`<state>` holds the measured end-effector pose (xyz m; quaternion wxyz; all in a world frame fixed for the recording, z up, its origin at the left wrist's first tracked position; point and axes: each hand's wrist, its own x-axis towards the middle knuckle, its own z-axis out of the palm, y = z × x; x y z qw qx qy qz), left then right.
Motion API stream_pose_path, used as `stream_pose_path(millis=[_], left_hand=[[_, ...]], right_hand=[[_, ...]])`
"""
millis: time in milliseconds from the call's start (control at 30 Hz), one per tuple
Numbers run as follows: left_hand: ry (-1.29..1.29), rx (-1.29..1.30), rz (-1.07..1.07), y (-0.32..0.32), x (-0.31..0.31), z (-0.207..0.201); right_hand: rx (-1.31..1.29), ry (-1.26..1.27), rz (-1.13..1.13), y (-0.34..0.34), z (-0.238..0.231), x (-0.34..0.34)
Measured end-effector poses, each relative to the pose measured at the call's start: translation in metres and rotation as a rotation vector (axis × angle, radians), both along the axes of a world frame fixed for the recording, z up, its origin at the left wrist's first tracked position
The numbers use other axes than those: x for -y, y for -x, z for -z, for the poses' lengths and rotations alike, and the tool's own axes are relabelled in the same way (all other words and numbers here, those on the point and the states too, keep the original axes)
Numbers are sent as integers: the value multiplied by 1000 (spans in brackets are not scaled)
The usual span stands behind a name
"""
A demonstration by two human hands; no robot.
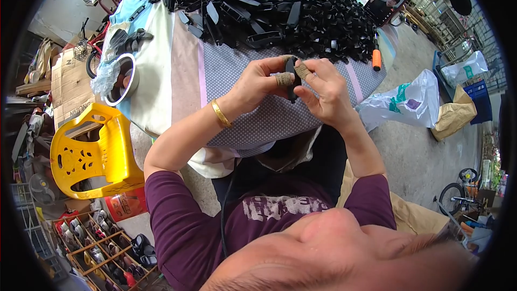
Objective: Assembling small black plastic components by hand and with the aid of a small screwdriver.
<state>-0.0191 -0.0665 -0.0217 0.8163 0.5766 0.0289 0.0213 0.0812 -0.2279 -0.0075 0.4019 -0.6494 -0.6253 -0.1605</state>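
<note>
Over the near part of the cloth-covered table, a slim black plastic piece (pixel 293 80) stands roughly upright between my two hands. My left hand (pixel 261 82) pinches it from the left, with a gold bracelet at the wrist. From the other side, my right hand (pixel 327 89) grips the piece with its thumb and fingers. Tan tape wraps fingertips on both hands. Just beyond them spreads a large heap of black plastic parts (pixel 258 8), long ones at the left and middle, small ones at the right. What lies inside the fingers is partly hidden.
A screwdriver-like tool with an orange handle (pixel 376 60) lies right of the heap, near a phone (pixel 385 1) showing a person. At the left are a white tub (pixel 134 78) and a yellow plastic chair (pixel 116 143). White plastic bags (pixel 425 97) are at the right.
</note>
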Motion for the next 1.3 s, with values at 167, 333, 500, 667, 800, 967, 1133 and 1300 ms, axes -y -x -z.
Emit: stream_pose_path(millis=[167,333,500,667,800,967,1133,1300], left_hand=[[-78,-42,16,-9,3,-9],[-1511,491,-525,-14,-4,-15],[-1778,283,-699,-31,-34,-11],[-1626,326,-666,-27,-31,-5],[-1139,141,-529,-19,-16,-12],[-384,-92,-287,-13,-7,-19],[-275,-123,-113,-10,-8,-21],[-1,-7,-16,-8,-8,-12]], right_hand=[[-29,-32,98,14,4,8],[-167,263,335,14,16,27],[-98,247,295,2,4,30],[-35,224,605,-68,24,37],[34,292,683,-75,33,38],[-290,201,575,-61,18,31],[-423,-60,117,-17,-6,8],[-315,-85,51,-7,-11,-17]])
